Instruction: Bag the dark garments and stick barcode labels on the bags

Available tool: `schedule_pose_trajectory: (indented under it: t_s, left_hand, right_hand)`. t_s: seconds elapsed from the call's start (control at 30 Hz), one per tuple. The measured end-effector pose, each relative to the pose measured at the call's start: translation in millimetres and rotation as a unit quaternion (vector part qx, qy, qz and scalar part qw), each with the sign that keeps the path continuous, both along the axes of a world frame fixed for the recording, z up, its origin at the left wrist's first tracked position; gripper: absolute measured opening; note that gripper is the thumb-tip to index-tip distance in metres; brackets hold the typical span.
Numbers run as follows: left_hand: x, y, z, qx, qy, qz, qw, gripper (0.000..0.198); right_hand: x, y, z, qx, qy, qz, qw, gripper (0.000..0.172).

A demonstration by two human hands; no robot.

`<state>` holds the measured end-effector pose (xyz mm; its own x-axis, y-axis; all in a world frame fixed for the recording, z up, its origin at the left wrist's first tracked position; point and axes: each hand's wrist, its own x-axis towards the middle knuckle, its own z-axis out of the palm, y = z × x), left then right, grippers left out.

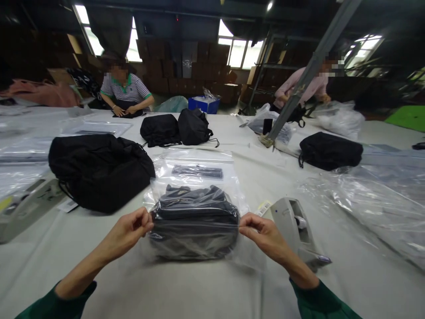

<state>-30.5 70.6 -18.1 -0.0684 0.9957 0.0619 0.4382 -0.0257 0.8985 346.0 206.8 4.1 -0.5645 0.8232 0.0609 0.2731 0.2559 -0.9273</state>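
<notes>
In front of me on the table lies a black bag (195, 226) inside a clear plastic bag (229, 170). Printed dark text shows on the plastic above the black bag. My left hand (131, 228) pinches the plastic at its left side, fingers closed. On the opposite side my right hand (260, 230) has the plastic between thumb and fingers, level with the left. A grey tape dispenser (292, 230) stands just beyond my right hand. To the upper left of my left hand rests a large black drawstring bag (99, 173).
Another tape dispenser (29, 206) sits at the left. Two black drawstring bags (175, 128) lie farther back, and one more black bag (330, 150) at right. Loose clear plastic (372, 204) covers the right side. A slanted metal post (299, 84) rises from the table. Two people work across it.
</notes>
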Motion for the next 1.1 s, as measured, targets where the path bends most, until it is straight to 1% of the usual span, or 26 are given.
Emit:
schedule_pose_trajectory:
  t_s: [0.03, 0.07, 0.1, 0.13, 0.23, 0.3, 0.37, 0.43, 0.5, 0.53, 0.57, 0.63, 0.67, 0.7, 0.73, 0.77, 0.8, 0.87, 0.93, 1.0, 1.03, 1.1]
  left_hand:
    - [0.2, -0.5, -1.7, -0.004, -0.007, 0.003, 1.000, 0.015]
    - [0.2, -0.7, -2.4, -0.002, 0.005, 0.008, 1.000, 0.016]
    - [0.0, -0.6, -2.4, 0.013, 0.036, 0.015, 0.999, 0.023]
    - [-0.5, 0.0, -1.9, 0.043, 0.077, 0.024, 0.996, 0.026]
    - [-4.1, 5.1, -1.5, 0.157, 0.195, 0.034, 0.968, 0.012]
    - [-9.1, 10.7, -5.6, 0.189, 0.217, 0.018, 0.958, 0.014]
    - [-16.5, 16.1, -12.6, 0.174, 0.209, -0.004, 0.962, 0.015]
    - [-24.8, 18.9, -18.3, 0.146, 0.201, -0.024, 0.968, 0.017]
    - [-29.2, 16.5, -17.5, 0.136, 0.225, -0.034, 0.964, 0.019]
    - [-28.0, 13.2, -13.8, 0.145, 0.254, -0.026, 0.956, 0.019]
    - [-23.5, 8.9, -8.3, 0.164, 0.290, -0.001, 0.943, 0.018]
    - [-3.2, -0.1, 5.5, 0.234, 0.355, 0.086, 0.901, 0.015]
    - [11.9, -2.9, 11.8, 0.278, 0.375, 0.128, 0.875, 0.018]
    - [29.1, -3.2, 16.4, 0.320, 0.385, 0.155, 0.852, 0.024]
    - [46.9, -0.6, 18.8, 0.354, 0.390, 0.158, 0.835, 0.032]
    - [63.8, 5.4, 18.6, 0.380, 0.397, 0.141, 0.823, 0.038]
    - [78.4, 14.3, 16.0, 0.391, 0.407, 0.114, 0.818, 0.042]
    - [96.8, 37.3, 5.7, 0.388, 0.427, 0.047, 0.816, 0.039]
    - [100.3, 58.8, -6.6, 0.383, 0.430, -0.001, 0.817, 0.027]
    - [94.9, 71.2, -15.9, 0.393, 0.416, -0.015, 0.819, 0.017]
    - [91.3, 73.5, -18.5, 0.401, 0.408, -0.010, 0.821, 0.013]
    - [85.4, 73.0, -20.2, 0.411, 0.391, -0.007, 0.824, 0.009]
  right_hand:
    - [-0.7, 1.2, -2.5, 0.004, 0.009, -0.004, 1.000, 0.019]
    - [-1.3, 2.6, -5.2, 0.003, 0.018, -0.008, 1.000, 0.019]
    - [-1.8, 4.3, -7.8, 0.001, 0.026, -0.013, 1.000, 0.019]
    - [-2.4, 6.1, -10.4, 0.001, 0.031, -0.017, 0.999, 0.018]
    - [-5.9, 12.1, -17.3, 0.029, 0.036, -0.020, 0.999, 0.017]
    - [-10.5, 15.9, -20.6, 0.068, 0.048, -0.030, 0.996, 0.016]
    - [-17.1, 18.8, -23.0, 0.083, 0.061, -0.034, 0.994, 0.017]
    - [-24.7, 20.0, -25.4, 0.070, 0.071, -0.035, 0.994, 0.018]
    - [-31.6, 19.3, -28.1, 0.061, 0.082, -0.046, 0.994, 0.018]
    - [-34.3, 18.4, -29.5, 0.063, 0.089, -0.055, 0.992, 0.018]
    - [-36.5, 17.3, -30.9, 0.069, 0.098, -0.064, 0.991, 0.018]
    - [-39.2, 15.1, -32.8, 0.079, 0.109, -0.073, 0.988, 0.017]
    - [-39.8, 14.3, -33.1, 0.083, 0.112, -0.075, 0.987, 0.017]
    - [-40.2, 13.8, -32.9, 0.087, 0.114, -0.076, 0.987, 0.017]
    - [-40.4, 13.6, -32.2, 0.092, 0.115, -0.075, 0.986, 0.017]
    - [-40.4, 13.5, -31.0, 0.099, 0.114, -0.072, 0.986, 0.017]
    - [-40.1, 13.5, -29.6, 0.109, 0.110, -0.066, 0.986, 0.017]
    - [-38.4, 13.3, -27.3, 0.149, 0.089, -0.067, 0.983, 0.019]
    - [-34.5, 12.7, -28.3, 0.211, 0.051, -0.101, 0.971, 0.023]
    - [-28.6, 13.5, -34.1, 0.266, 0.009, -0.136, 0.954, 0.027]
    - [-25.3, 15.2, -38.8, 0.286, -0.010, -0.136, 0.948, 0.030]
    - [-19.0, 23.1, -49.8, 0.322, -0.050, -0.112, 0.939, 0.039]
